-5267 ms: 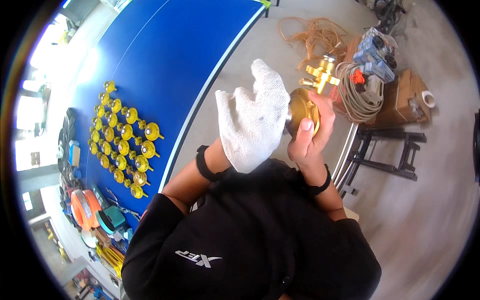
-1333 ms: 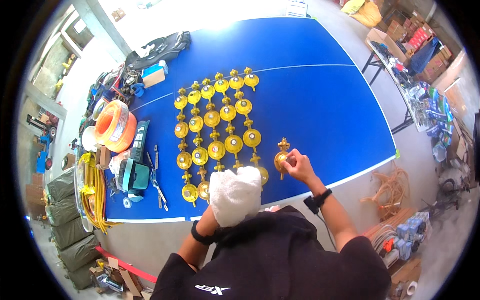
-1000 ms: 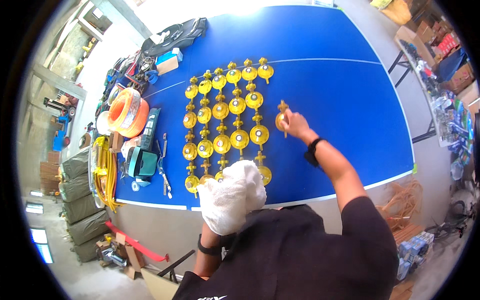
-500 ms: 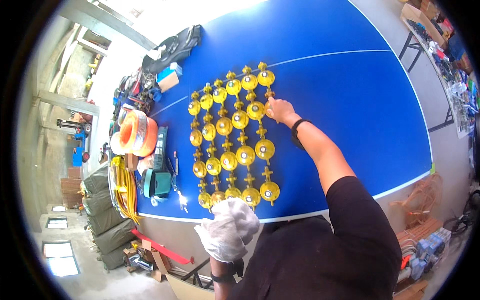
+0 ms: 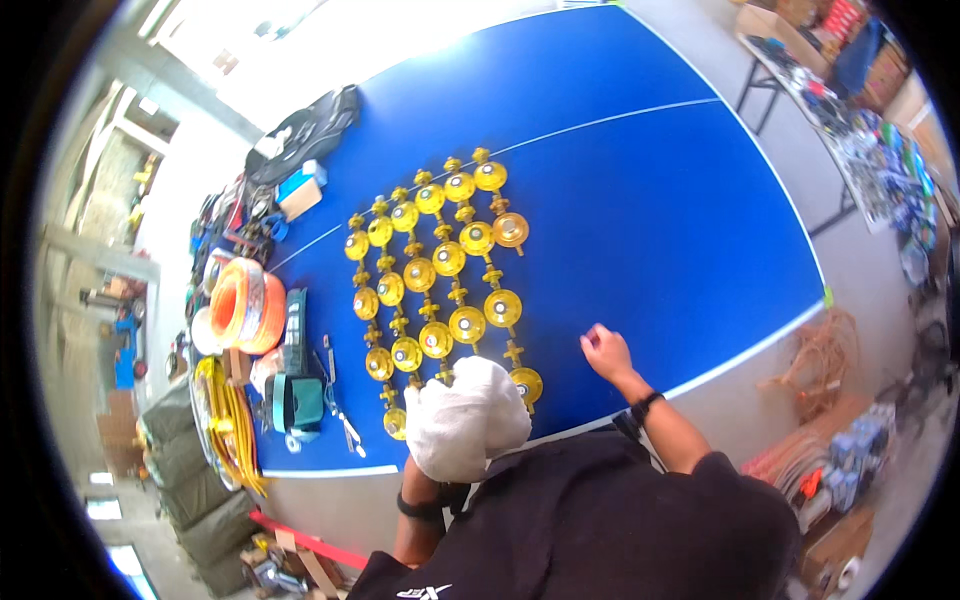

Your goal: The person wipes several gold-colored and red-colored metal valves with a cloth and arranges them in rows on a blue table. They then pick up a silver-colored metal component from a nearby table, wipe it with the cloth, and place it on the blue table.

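Orange hose coil: sitting toward the left end of the blue table, with a teal case lying nearer the person and metal hand tools lying just right of that.
Brass regulators: standing in close columns on the table, right of the tools; each long axis is running roughly away from the person, its fitting pointing to the far side and its stem to the near side.
White-gloved left hand: hanging over the near edge, hiding part of the nearest row; the loose glove is masking the fingers, so I cannot tell whether they are closing on anything or touching the regulators beneath.
Copper-toned regulator: lying second from the far end in the rightmost column, its axis slanting slightly, fitting up-left and stem down-right.
Bare right hand: hovering near the table's near edge, fingers bending inward, nothing showing in them; how tightly they are closing I cannot tell.
Hand to regulator: the copper-toned one is lying ahead and to the left of the right hand, well apart from it; the right hand is sitting nearer to it than the gloved one.
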A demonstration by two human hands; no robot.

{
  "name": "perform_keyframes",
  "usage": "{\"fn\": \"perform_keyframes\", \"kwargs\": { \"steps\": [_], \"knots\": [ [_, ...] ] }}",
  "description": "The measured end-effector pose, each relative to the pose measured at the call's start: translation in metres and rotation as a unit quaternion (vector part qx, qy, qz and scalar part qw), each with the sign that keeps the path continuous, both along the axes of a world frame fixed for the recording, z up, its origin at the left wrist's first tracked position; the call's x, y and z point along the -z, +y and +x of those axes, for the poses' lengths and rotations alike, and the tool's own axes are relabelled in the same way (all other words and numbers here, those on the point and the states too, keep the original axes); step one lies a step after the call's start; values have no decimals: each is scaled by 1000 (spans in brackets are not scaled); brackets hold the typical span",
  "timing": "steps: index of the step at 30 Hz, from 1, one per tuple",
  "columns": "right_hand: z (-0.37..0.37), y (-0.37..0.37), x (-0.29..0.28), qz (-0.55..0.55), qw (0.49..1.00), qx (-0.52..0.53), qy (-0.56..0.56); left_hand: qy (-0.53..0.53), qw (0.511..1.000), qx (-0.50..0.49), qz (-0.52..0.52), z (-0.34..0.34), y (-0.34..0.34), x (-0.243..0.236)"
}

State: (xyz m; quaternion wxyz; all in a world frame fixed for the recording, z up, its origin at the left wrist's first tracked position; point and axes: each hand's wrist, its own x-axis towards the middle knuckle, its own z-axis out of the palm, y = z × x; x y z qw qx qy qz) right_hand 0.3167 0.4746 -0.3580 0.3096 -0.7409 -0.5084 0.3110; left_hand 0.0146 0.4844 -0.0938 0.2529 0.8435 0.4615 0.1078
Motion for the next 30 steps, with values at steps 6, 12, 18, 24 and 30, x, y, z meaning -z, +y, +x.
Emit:
{"fn": "perform_keyframes", "kwargs": {
  "steps": [6, 12, 18, 24, 30],
  "knots": [
    [-7, -199, -24, -315, 941, 56, -115, -67, 987, 145, -1, -2, 48, 16],
    [-102, -416, 112, -341, 904, 255, -48, -165, 946, 267, -81, 27, 52, 65],
    [-308, -542, 69, -398, 781, 476, 71, -169, 879, 426, -130, 54, -24, 79],
    [-451, -491, 90, -399, 610, 612, 307, -149, 820, 541, -111, 66, -42, 59],
    [-531, -484, 128, -288, 697, 607, 249, -142, 761, 626, -92, 65, -107, 47]
  ]
}}
